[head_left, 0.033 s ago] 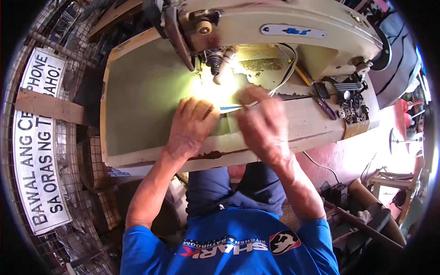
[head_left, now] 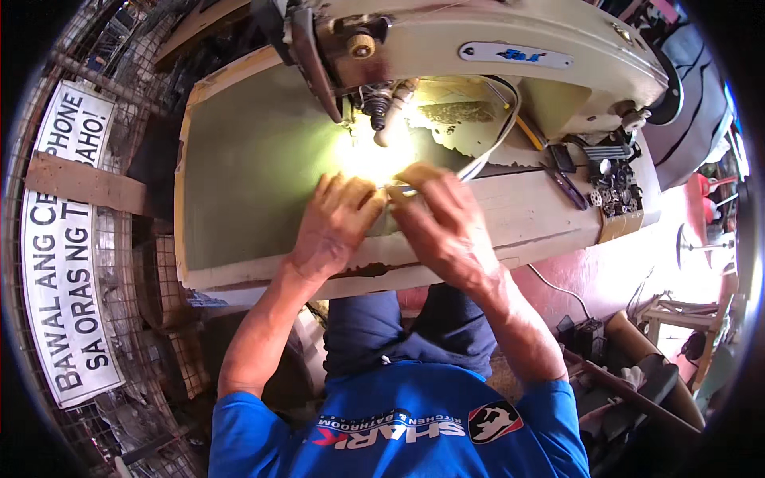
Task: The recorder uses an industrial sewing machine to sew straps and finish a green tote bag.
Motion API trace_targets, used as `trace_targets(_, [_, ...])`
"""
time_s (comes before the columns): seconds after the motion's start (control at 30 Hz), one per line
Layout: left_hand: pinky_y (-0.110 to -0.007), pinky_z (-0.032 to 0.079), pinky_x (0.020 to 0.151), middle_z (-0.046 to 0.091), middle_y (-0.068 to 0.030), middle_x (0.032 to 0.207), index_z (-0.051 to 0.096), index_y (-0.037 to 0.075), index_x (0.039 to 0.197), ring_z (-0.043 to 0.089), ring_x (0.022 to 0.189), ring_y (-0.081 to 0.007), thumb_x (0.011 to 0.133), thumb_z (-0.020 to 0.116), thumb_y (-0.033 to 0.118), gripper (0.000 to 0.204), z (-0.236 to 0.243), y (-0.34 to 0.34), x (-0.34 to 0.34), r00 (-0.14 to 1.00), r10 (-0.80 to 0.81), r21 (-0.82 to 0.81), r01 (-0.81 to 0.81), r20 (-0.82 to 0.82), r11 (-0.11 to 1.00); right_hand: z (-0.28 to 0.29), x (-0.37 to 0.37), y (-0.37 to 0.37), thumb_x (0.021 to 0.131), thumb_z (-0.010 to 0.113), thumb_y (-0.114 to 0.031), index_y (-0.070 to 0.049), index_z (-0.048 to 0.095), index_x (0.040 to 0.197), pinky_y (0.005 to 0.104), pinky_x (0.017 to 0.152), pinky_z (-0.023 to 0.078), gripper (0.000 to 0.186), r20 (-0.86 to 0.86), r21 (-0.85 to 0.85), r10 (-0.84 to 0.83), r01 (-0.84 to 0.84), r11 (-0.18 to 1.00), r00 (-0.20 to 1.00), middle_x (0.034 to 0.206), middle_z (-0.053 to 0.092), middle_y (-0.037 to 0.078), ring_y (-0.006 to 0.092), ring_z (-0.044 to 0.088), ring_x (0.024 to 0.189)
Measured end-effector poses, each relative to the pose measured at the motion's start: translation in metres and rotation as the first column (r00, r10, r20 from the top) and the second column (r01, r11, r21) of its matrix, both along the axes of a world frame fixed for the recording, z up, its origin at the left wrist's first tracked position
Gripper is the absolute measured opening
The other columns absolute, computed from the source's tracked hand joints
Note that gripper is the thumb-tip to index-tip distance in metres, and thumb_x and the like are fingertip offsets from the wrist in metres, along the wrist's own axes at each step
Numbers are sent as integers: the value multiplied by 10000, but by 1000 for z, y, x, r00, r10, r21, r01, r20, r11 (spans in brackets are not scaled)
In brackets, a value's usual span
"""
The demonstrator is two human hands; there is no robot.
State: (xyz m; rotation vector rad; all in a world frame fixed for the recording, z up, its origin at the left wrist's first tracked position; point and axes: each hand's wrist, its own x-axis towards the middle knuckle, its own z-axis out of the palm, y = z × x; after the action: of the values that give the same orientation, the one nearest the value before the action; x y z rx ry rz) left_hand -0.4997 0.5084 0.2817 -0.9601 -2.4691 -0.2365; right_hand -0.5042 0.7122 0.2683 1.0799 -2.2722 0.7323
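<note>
Beneath the beige sewing machine (head_left: 430,44), a bright lamp lights the needle area (head_left: 374,111), partly washed out by glare. My left hand (head_left: 335,219) rests curled just in front of it, fingertips on a narrow white-and-blue strip (head_left: 474,169) that crosses the bed. My right hand (head_left: 438,223) is close beside it, fingers bent around the same strip, its thumb side near my left fingertips. The strip's end between my fingers is mostly hidden. Both hands are over the grey-green work surface (head_left: 239,175).
Right on the table lie dark snips (head_left: 564,185), a yellow-handled tool (head_left: 530,131) and several metal bobbins (head_left: 610,195). A wire mesh (head_left: 163,271) with a white sign (head_left: 64,319) stands at left. At lower right are wooden pieces and a roll (head_left: 653,358).
My right hand has moved left, closing up to my left hand. The left hand has shifted only slightly.
</note>
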Motion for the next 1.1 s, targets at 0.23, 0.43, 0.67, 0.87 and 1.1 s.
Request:
trace_targets(0.23, [-398,488,847,620,-87,974,678,29,1006,600,946,-277,742,719,-20,272,-4,-44,3,976,172,170,-193,131,966,-10,0,-18,792,581,-150,-3,601,1154,411,954,467,391,203,55,44,-56,997,978,1114,595,126,289,581,1069])
trace_targets(0.43, [-331,512,818,671,-65,912,689,27,1019,632,893,-217,745,759,-41,290,-6,-54,6,904,189,380,-341,384,860,-6,1,-24,810,569,-164,-34,596,1217,417,980,442,428,209,139,13,-43,989,978,1181,589,108,279,555,1118])
trace_targets(0.67, [-328,507,823,672,-85,927,674,13,1039,630,897,-230,751,745,-82,311,-7,-46,0,882,33,569,-332,470,753,2,-5,-30,790,613,-188,-102,603,1257,393,941,429,475,246,226,2,-59,972,969,1219,588,42,240,534,1123])
trace_targets(0.87, [-319,511,810,687,-87,940,662,21,1053,637,889,-219,736,751,-93,348,-9,-57,-9,927,4,468,-193,375,863,8,-16,-35,738,663,-203,-131,616,1217,373,906,421,487,277,255,17,-91,963,961,1173,576,28,218,526,1081])
trace_targets(1.1, [-348,508,802,698,-55,904,694,58,986,635,878,-240,718,770,-47,298,-13,-52,-10,892,13,531,-281,451,799,12,-24,-34,689,684,-210,-136,622,1166,372,894,430,486,268,261,53,-125,957,962,1090,568,29,211,532,1080])
